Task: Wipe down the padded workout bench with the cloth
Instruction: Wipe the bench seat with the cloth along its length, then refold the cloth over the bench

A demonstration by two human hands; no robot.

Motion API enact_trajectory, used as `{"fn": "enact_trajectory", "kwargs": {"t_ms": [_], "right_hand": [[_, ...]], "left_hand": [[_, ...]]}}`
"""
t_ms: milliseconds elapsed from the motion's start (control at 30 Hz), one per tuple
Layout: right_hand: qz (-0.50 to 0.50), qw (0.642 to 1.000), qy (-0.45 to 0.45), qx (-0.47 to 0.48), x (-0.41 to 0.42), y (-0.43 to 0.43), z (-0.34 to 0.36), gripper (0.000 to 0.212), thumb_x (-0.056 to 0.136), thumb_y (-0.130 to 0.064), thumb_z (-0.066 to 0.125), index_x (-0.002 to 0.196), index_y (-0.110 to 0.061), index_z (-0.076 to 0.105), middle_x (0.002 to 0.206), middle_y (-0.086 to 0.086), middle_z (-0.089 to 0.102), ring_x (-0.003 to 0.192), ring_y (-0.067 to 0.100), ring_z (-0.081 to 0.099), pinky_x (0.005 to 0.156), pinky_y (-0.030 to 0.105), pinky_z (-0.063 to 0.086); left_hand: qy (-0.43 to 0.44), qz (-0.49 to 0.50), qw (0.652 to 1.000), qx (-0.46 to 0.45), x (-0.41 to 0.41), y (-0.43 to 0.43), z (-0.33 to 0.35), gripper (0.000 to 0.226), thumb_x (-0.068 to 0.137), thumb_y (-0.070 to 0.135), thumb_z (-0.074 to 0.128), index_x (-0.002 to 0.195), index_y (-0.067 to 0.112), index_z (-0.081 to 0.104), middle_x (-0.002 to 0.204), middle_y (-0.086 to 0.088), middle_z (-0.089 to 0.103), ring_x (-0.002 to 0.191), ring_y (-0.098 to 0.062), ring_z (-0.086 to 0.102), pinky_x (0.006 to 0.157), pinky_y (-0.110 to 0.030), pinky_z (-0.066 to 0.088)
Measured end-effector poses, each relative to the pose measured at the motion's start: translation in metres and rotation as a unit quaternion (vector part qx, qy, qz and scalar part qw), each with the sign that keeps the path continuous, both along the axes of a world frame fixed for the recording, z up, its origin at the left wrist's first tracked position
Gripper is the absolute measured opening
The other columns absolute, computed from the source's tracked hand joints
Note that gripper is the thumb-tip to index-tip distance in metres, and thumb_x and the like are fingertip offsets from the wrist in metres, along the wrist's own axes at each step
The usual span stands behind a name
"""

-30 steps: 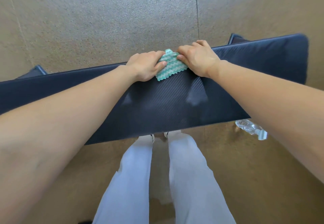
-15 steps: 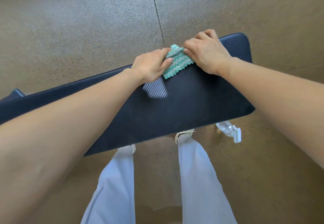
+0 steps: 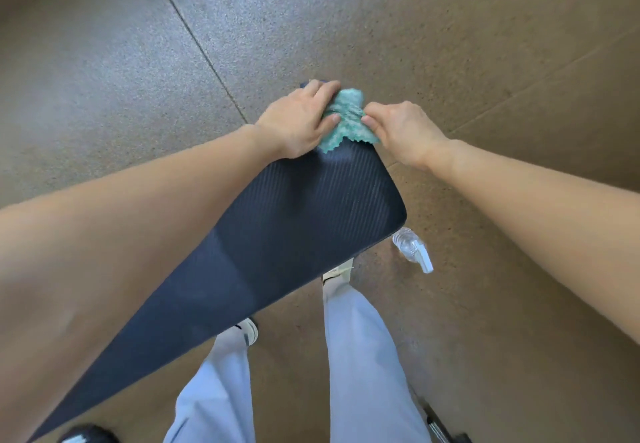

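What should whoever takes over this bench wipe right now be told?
Left hand: pressed on the green cloth, fingers over its left side.
Right hand: pinching the cloth's right edge.
Cloth: bunched at the far end corner of the dark padded bench.
Spray bottle: on the floor beside the bench.
Done: cannot tell how much is wiped.
Left: likely the pad running back toward the person's left.

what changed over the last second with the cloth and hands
Both hands slid the cloth along the bench to its far right end, where it now bunches over the edge. The left hand and right hand kept hold throughout. The bottle stayed on the floor.
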State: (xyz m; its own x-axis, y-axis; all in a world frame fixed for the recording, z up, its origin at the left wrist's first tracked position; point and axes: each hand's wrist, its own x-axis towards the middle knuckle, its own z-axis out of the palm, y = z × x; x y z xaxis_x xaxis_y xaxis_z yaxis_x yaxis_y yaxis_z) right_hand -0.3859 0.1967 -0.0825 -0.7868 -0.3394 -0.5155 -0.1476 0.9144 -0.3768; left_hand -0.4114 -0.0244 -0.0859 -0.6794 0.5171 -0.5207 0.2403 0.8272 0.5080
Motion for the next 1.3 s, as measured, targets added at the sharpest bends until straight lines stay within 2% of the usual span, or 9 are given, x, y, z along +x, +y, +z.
{"fn": "enact_trajectory", "kwargs": {"t_ms": [233, 333, 433, 533, 600, 800, 1033, 1167, 1300], "right_hand": [[-0.149, 0.975, -0.157, -0.038, 0.072, 0.035, 0.000, 0.033, 0.104, -0.032, 0.047, 0.073, -0.021, 0.048, 0.077, 0.007, 0.058, 0.083, 0.036, 0.057, 0.070, 0.041, 0.038], [-0.217, 0.947, -0.227, -0.064, 0.077, 0.049, 0.004, 0.026, 0.092, -0.030, 0.063, 0.114, -0.018, 0.069, 0.111, 0.004, 0.071, 0.103, 0.024, 0.064, 0.092, 0.038, 0.049], [-0.367, 0.893, -0.192, -0.174, 0.054, 0.041, 0.016, 0.062, 0.082, -0.024, 0.063, 0.143, -0.015, 0.055, 0.142, 0.003, 0.059, 0.129, 0.016, 0.055, 0.113, 0.036, 0.041], [-0.436, 0.827, -0.190, -0.299, 0.034, 0.006, 0.020, 0.057, 0.083, -0.033, 0.054, 0.136, -0.011, 0.061, 0.134, 0.003, 0.064, 0.123, 0.013, 0.058, 0.100, 0.023, 0.046], [-0.417, 0.823, -0.207, -0.326, 0.038, -0.024, 0.018, 0.054, 0.094, -0.040, 0.052, 0.140, -0.013, 0.057, 0.135, 0.001, 0.062, 0.126, 0.012, 0.056, 0.104, 0.023, 0.043], [-0.320, 0.902, -0.180, -0.229, 0.055, -0.037, 0.001, 0.068, 0.100, -0.054, 0.049, 0.159, -0.031, 0.024, 0.161, 0.000, 0.039, 0.148, 0.021, 0.035, 0.117, 0.031, 0.028], [-0.347, 0.904, -0.178, -0.172, 0.089, -0.024, 0.004, 0.081, 0.091, -0.065, 0.056, 0.158, -0.031, 0.025, 0.158, 0.001, 0.043, 0.146, 0.023, 0.040, 0.117, 0.039, 0.034], [-0.442, 0.874, -0.145, -0.139, 0.118, -0.029, 0.007, 0.081, 0.080, -0.079, 0.056, 0.147, -0.035, 0.045, 0.143, -0.007, 0.059, 0.132, 0.017, 0.054, 0.110, 0.039, 0.043], [-0.597, 0.786, -0.090, -0.134, 0.140, -0.043, 0.009, 0.077, 0.071, -0.085, 0.057, 0.127, -0.032, 0.062, 0.123, -0.012, 0.069, 0.115, 0.013, 0.064, 0.100, 0.039, 0.051]], "left_hand": [[0.069, -0.330, 0.939, -0.063, -0.011, 0.053, 0.016, 0.052, 0.096, 0.063, 0.043, 0.135, 0.033, 0.058, 0.129, 0.006, 0.063, 0.125, -0.025, 0.051, 0.106, -0.047, 0.030], [0.071, -0.373, 0.924, -0.047, 0.000, 0.061, 0.015, 0.056, 0.092, 0.064, 0.048, 0.134, 0.029, 0.058, 0.123, 0.006, 0.066, 0.121, -0.024, 0.054, 0.106, -0.047, 0.029], [0.098, -0.336, 0.937, -0.016, 0.015, 0.057, 0.011, 0.064, 0.087, 0.063, 0.057, 0.138, 0.022, 0.056, 0.130, 0.001, 0.066, 0.136, -0.028, 0.047, 0.116, -0.049, 0.023], [0.154, -0.231, 0.961, 0.001, 0.037, 0.047, 0.013, 0.083, 0.082, 0.064, 0.065, 0.145, 0.013, 0.048, 0.148, -0.008, 0.052, 0.149, -0.033, 0.033, 0.124, -0.048, 0.017], [0.170, -0.138, 0.976, -0.014, 0.054, 0.035, 0.015, 0.096, 0.080, 0.069, 0.065, 0.148, 0.006, 0.042, 0.152, -0.012, 0.046, 0.152, -0.033, 0.027, 0.126, -0.046, 0.016], [0.178, 0.003, 0.984, 0.014, 0.101, -0.008, 0.021, 0.075, 0.088, 0.049, 0.065, 0.148, 0.008, 0.047, 0.161, -0.012, 0.038, 0.152, -0.032, 0.030, 0.122, -0.048, 0.028], [0.166, -0.054, 0.983, -0.064, 0.154, -0.022, 0.040, 0.068, 0.088, 0.045, 0.064, 0.146, 0.014, 0.048, 0.161, -0.010, 0.038, 0.150, -0.033, 0.032, 0.118, -0.050, 0.031], [0.116, -0.092, 0.984, -0.095, 0.168, -0.021, 0.038, 0.086, 0.088, 0.046, 0.071, 0.157, 0.014, 0.030, 0.170, -0.010, 0.016, 0.157, -0.035, 0.013, 0.123, -0.061, 0.018], [0.112, -0.082, 0.986, -0.093, 0.166, -0.021, 0.035, 0.085, 0.088, 0.045, 0.071, 0.156, 0.016, 0.030, 0.171, -0.009, 0.014, 0.158, -0.034, 0.010, 0.124, -0.062, 0.017]]}}
